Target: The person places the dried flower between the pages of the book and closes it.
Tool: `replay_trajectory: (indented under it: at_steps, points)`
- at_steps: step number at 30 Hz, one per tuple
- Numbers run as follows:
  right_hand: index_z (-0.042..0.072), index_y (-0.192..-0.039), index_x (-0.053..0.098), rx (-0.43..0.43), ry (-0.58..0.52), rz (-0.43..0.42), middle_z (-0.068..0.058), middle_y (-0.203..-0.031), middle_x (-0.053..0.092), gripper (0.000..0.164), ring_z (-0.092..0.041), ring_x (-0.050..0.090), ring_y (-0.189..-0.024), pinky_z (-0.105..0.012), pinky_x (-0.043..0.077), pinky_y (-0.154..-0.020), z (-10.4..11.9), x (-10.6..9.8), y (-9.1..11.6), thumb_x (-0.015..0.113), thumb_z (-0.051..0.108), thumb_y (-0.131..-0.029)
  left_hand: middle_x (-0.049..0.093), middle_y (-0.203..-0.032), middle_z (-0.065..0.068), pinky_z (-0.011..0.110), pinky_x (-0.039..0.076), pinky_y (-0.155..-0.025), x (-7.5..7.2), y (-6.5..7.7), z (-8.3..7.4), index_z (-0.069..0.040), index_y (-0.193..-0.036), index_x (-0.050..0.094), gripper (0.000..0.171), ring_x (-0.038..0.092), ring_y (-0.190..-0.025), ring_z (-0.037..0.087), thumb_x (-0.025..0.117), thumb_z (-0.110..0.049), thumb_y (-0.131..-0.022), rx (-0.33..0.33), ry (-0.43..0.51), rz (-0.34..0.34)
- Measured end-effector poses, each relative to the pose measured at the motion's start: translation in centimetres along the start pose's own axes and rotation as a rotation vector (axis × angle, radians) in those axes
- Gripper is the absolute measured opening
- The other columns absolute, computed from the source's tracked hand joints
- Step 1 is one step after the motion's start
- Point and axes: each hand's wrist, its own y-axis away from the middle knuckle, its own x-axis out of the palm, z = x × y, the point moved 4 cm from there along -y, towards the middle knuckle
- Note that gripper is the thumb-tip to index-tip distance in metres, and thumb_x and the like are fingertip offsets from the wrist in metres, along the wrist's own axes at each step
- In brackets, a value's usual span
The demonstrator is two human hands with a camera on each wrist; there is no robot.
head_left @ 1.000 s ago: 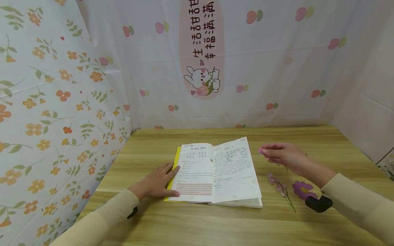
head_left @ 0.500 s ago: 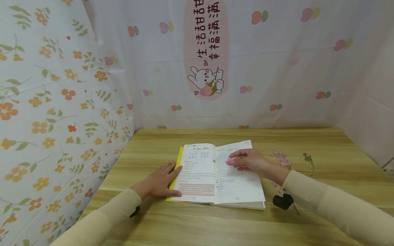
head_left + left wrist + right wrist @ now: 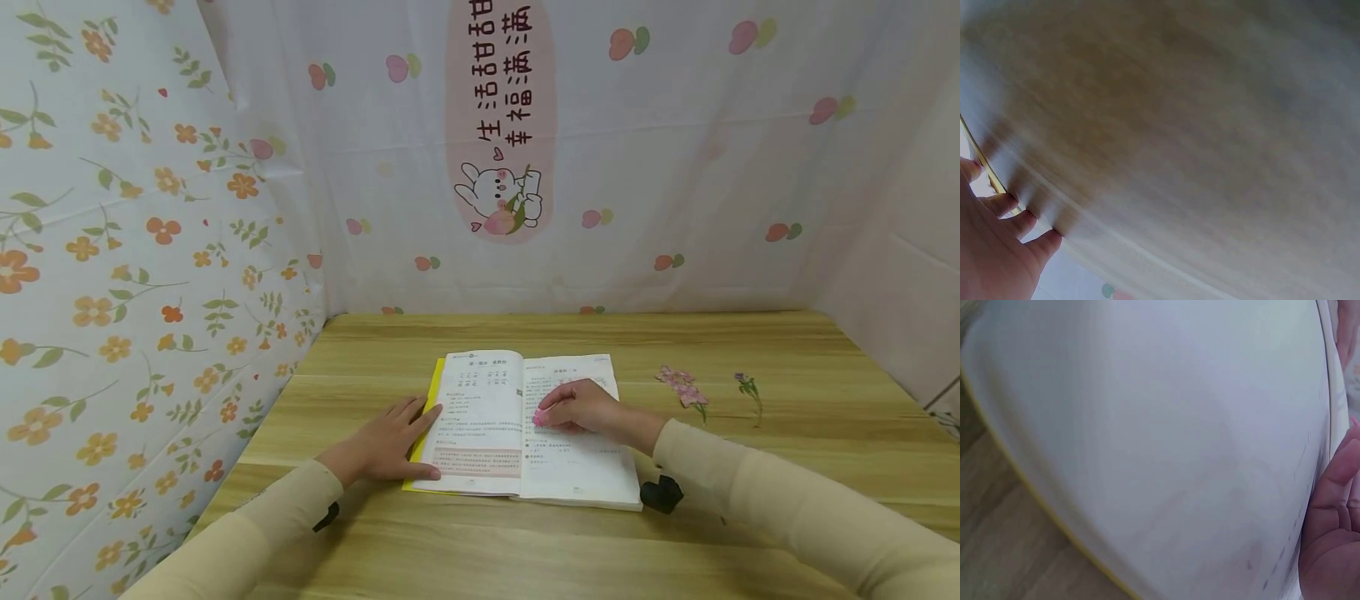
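Note:
An open book [image 3: 480, 417] with a yellow cover edge lies on the wooden table in the head view. My left hand [image 3: 381, 442] rests at its left edge, fingers spread and thumb lying on the page corner. Over the right-hand page, my right hand [image 3: 588, 410] pinches a small pink flower [image 3: 539, 417] between thumb and fingers, close to the inner fold. The left wrist view catches the left hand [image 3: 997, 250] at the table and book edge. In the right wrist view, the right hand [image 3: 1335, 512] is beside the white page [image 3: 1179, 425]; the pinched flower is mostly hidden there.
Right of the book lie a pink flower sprig [image 3: 682, 387] and a purple flower on a thin stem [image 3: 748, 396]. The right sleeve [image 3: 765, 475] covers part of the table. A patterned curtain [image 3: 375, 208] hangs behind the table.
My right hand has carried the pink flower leftward from beside the book onto the right page, then lower toward the fold. The raised right page now lies flatter. The left hand stays put.

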Motion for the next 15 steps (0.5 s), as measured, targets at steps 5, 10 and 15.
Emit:
replay_trajectory:
  at_steps: [5,10,15]
  points:
    - [0.003,-0.095,0.072,0.005,0.059,0.004,-0.003,-0.078,0.069,0.018,-0.012,0.056,-0.066,-0.025,0.045,-0.055,-0.3,1.0,-0.3,0.078,0.012,-0.081,0.023,-0.156,0.019,0.052,0.026,-0.109,0.1,0.0,0.1,-0.011,-0.155,0.025,0.106,0.024,-0.141,0.039,0.041,-0.084,-0.08,0.004,-0.013,-0.007]
    - [0.003,-0.09,0.071,-0.019,0.113,-0.005,-0.003,-0.074,0.068,0.015,-0.01,0.056,-0.063,-0.025,0.045,-0.053,-0.3,1.8,-0.4,0.08,0.01,-0.08,0.023,-0.156,0.02,0.052,0.026,-0.109,0.3,0.0,0.1,-0.011,-0.155,0.025,0.105,0.024,-0.141,0.039,0.041,-0.083,-0.081,0.011,-0.016,-0.008]
    - [0.002,-0.086,0.07,-0.062,0.176,-0.039,-0.003,-0.07,0.066,0.01,-0.011,0.056,-0.06,-0.025,0.047,-0.052,-0.1,2.1,-0.5,0.077,0.004,-0.079,0.023,-0.155,0.021,0.052,0.026,-0.109,0.1,0.1,0.0,-0.01,-0.155,0.025,0.104,0.024,-0.141,0.04,0.042,-0.082,-0.081,0.016,-0.005,-0.016]
